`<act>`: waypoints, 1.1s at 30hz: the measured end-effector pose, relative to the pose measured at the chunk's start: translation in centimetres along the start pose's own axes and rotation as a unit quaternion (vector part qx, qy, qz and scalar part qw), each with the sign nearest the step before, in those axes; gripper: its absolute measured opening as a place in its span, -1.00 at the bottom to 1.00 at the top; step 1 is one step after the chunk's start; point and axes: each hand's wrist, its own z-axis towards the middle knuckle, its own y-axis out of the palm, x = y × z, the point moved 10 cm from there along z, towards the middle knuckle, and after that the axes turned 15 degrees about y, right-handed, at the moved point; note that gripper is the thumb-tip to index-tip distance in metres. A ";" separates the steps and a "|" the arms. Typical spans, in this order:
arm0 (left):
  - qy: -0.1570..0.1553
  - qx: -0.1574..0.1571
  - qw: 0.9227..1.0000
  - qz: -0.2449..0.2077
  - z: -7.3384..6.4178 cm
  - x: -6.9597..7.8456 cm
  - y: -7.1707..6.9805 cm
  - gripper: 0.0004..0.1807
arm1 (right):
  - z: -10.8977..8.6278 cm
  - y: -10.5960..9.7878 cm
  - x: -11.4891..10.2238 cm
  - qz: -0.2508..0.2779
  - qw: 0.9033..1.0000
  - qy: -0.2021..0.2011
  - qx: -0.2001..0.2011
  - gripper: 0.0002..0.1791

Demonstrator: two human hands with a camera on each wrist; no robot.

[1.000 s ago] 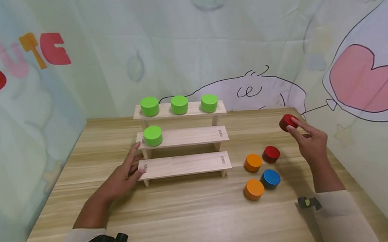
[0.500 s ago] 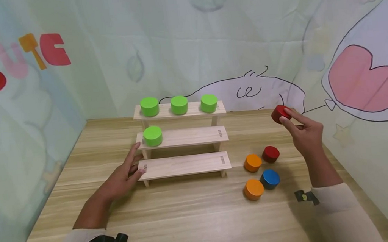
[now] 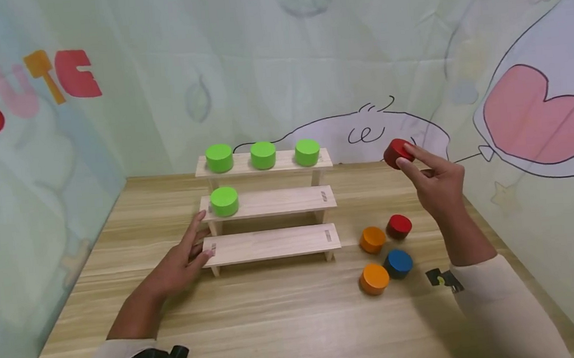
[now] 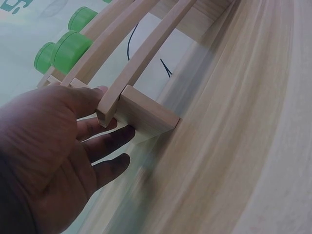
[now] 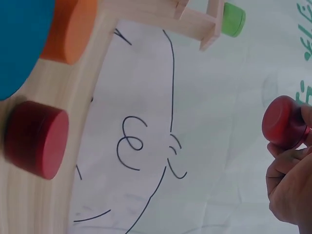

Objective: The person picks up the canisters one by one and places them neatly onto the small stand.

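High at the right, my right hand pinches a red round block between thumb and fingers, above the table. The same block shows at the right edge in the right wrist view. My left hand holds the left end of a three-step wooden rack. Its thumb lies on the lowest shelf, and other fingers reach under the shelf end by the leg. Several green round blocks stand on the rack: three on the top shelf, one at the middle shelf's left end.
Right of the rack, a second red block, a blue block and two orange ones, a farther orange block and a nearer orange block, sit close together on the wooden table. A printed curtain hangs behind.
My right hand has moved left and upward with the red block, away from the right edge of the table. The left hand stays on the rack, and the other blocks keep their places.
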 end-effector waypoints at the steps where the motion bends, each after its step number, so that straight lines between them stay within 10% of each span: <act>1: 0.001 0.001 1.000 0.001 0.0 0.0 0.0 0.02 | 0.0 0.2 -0.4 0.003 1.000 -0.004 -0.001 -0.55; 33: -0.004 0.002 1.000 0.001 -0.1 0.1 0.0 0.03 | -1.2 9.3 -9.8 0.044 0.988 -0.131 -0.061 -0.56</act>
